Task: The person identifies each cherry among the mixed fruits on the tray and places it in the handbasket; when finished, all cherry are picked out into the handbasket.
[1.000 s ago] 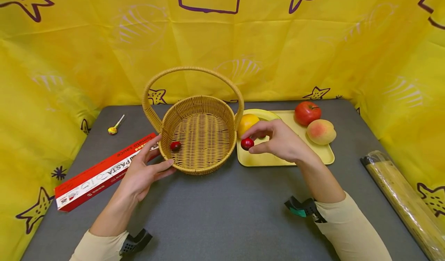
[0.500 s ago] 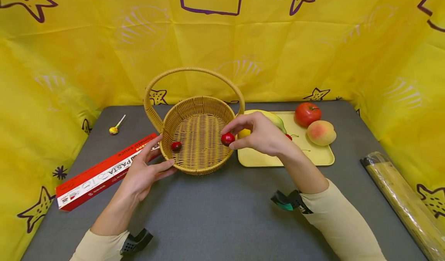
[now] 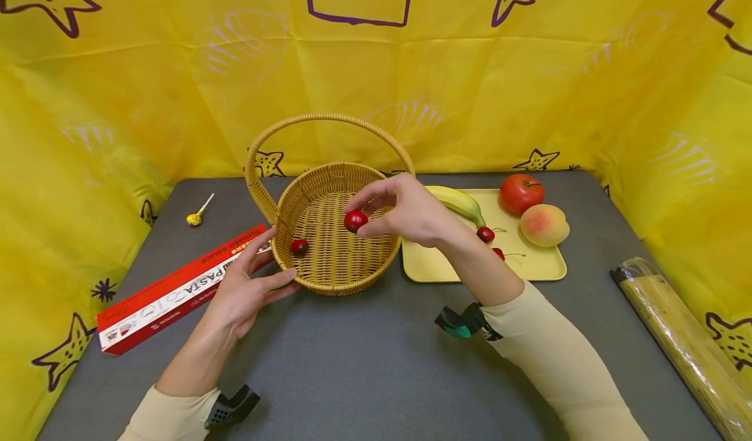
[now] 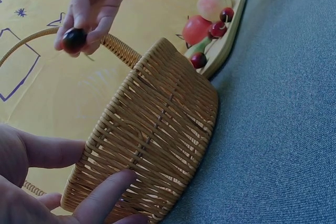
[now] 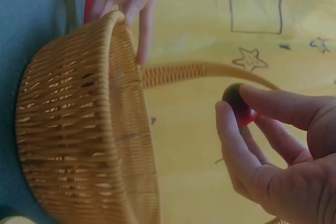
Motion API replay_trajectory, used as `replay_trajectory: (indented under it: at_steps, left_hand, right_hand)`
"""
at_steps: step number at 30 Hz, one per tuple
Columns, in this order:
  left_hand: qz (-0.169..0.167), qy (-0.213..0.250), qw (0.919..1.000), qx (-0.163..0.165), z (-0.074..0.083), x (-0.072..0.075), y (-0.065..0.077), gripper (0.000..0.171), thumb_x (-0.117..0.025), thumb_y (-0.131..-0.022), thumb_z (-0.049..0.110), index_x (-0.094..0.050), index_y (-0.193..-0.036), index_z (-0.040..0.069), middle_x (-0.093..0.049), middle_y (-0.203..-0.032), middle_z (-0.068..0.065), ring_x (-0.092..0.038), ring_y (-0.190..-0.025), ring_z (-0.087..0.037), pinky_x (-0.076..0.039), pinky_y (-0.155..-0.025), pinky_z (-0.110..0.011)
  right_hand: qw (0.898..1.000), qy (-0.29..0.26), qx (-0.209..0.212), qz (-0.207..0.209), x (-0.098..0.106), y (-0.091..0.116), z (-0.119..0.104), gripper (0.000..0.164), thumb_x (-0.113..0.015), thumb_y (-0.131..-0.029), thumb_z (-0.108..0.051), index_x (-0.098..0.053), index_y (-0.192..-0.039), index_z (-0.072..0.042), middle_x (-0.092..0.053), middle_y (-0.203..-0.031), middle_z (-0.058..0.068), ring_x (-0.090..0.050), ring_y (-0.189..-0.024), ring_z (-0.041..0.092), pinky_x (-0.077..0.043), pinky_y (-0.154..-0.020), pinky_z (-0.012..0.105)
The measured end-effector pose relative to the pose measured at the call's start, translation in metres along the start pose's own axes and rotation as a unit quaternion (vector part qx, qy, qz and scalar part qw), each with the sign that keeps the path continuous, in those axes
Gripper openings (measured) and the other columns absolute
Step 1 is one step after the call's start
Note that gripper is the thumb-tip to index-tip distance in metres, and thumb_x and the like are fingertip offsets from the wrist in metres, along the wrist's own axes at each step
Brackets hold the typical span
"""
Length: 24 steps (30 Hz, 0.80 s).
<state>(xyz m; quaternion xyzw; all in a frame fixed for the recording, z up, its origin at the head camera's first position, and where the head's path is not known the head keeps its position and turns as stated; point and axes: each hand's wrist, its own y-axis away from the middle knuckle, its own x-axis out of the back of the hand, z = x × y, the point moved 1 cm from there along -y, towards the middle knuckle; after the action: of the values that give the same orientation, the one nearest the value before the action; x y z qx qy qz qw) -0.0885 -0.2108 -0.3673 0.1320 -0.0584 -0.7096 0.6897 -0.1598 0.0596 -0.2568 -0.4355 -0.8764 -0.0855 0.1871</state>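
My right hand [image 3: 405,212] pinches a dark red cherry [image 3: 355,221] between thumb and fingers, above the wicker basket [image 3: 335,288]. In the right wrist view the held cherry [image 5: 240,103] hangs clear of the rim, a thin stem below it. Another cherry [image 3: 299,247] lies inside the basket at the left. My left hand [image 3: 249,291] rests against the basket's left side, its fairly straight fingers touching the rim and outer wall. Right of the basket, a yellow tray [image 3: 431,268] carries a banana [image 3: 461,203], cherries [image 3: 485,234], a tomato [image 3: 521,194] and a peach [image 3: 544,225].
A red and white pasta box [image 3: 182,291] lies left of the basket, partly behind my left hand. Farther back is a lollipop [image 3: 196,214]. A clear-wrapped yellowish roll [image 3: 675,336] lies along the right edge. The basket's tall handle [image 3: 329,116] arches over it.
My right hand has carried the cherry leftward from above the tray to over the basket. Cherries on the tray have come into sight. My left hand stays at the basket.
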Motion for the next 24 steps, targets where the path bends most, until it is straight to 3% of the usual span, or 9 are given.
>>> replay_trajectory:
  at_steps: [4,11,16,24]
  left_hand:
    - [0.0,-0.001,1.0,0.0,0.0,0.0,0.0,0.087,-0.07,-0.084,-0.003,-0.026,-0.152,0.028,-0.027,-0.145,-0.023,-0.061,-0.108,-0.035,-0.054,-0.084,-0.049]
    - [0.001,0.002,1.0,0.002,0.0,0.0,0.0,0.088,-0.073,-0.082,-0.001,-0.026,-0.152,0.028,-0.027,-0.145,-0.023,-0.062,-0.106,-0.036,-0.054,-0.085,-0.048]
    - [0.0,-0.001,1.0,0.002,0.0,0.0,0.0,0.088,-0.073,-0.082,0.001,-0.026,-0.152,0.028,-0.027,-0.145,-0.023,-0.062,-0.107,-0.036,-0.054,-0.085,-0.049]
    - [0.0,0.0,1.0,0.002,0.0,0.0,0.0,0.088,-0.072,-0.083,0.0,-0.026,-0.152,0.027,-0.028,-0.145,-0.023,-0.06,-0.109,-0.038,-0.054,-0.085,-0.048]
  right_hand:
    - [1.0,0.008,-0.005,0.001,-0.003,-0.008,-0.005,0.032,-0.08,-0.075,-0.002,-0.073,-0.105,-0.009,-0.071,-0.1,0.008,-0.064,-0.091,0.025,-0.052,-0.074,0.034]
    - [1.0,-0.027,-0.004,0.0,-0.005,-0.032,0.014,0.03,-0.083,-0.073,-0.007,-0.074,-0.1,-0.016,-0.071,-0.096,0.003,-0.065,-0.088,0.023,-0.056,-0.074,0.036]
    - [0.998,-0.063,-0.021,0.0,-0.008,-0.043,0.018,0.029,-0.082,-0.073,-0.006,-0.074,-0.099,-0.016,-0.071,-0.097,0.005,-0.067,-0.088,0.023,-0.059,-0.078,0.037]
    - [0.996,-0.061,-0.06,0.013,-0.01,-0.063,0.016,0.029,-0.083,-0.073,-0.008,-0.074,-0.099,-0.017,-0.069,-0.102,0.003,-0.064,-0.092,0.02,-0.057,-0.079,0.035]
